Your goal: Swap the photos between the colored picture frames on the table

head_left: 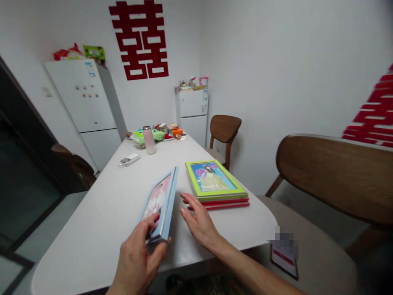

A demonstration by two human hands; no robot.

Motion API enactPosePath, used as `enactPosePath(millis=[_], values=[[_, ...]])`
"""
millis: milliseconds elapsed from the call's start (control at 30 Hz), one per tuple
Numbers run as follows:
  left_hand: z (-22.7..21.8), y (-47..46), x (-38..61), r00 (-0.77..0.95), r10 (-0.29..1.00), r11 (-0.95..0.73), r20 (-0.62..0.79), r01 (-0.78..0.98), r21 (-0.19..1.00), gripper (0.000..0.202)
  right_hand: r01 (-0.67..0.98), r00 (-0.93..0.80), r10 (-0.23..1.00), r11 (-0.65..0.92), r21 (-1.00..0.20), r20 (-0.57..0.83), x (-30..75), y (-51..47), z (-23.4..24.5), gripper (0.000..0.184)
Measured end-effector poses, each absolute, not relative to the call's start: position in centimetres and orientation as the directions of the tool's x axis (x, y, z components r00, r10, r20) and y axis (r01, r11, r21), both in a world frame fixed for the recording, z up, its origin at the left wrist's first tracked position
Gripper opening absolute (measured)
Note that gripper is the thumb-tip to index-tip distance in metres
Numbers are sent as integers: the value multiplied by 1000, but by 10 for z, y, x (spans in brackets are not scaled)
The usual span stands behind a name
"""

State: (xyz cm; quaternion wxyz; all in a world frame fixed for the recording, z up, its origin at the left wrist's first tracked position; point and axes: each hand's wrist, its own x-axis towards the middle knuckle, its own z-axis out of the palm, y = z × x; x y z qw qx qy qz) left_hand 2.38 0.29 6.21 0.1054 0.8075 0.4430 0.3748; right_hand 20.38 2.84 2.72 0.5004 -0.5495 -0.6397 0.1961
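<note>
My left hand [138, 250] grips the near end of a light blue picture frame [173, 196], thumb on one side and fingers on the other. The frame is tilted up above the white table, its pinkish picture turned to the left. My right hand [198, 219] is held apart from it, fingers loosely extended and nothing in them. Just beyond that hand lies a stack of picture frames. On top is a lime green frame [215, 194] with a picture of a figure in a pale dress, and red frames [229, 203] lie underneath.
The white table [92, 229] carries a pink bottle [149, 140], a small whitish device [129, 159] and a pile of colourful packets [166, 132] farther back. Wooden chairs [334, 176] stand at the right, one bearing a tablet-like object [284, 262]. Two refrigerators [193, 104] stand behind.
</note>
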Motion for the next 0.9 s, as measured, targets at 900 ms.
enactPosePath(millis=[900], values=[[-7,-2,-34,93,972,-205,214,779,593,51,816,-369,900,433,-383,232,164,49,12,35]])
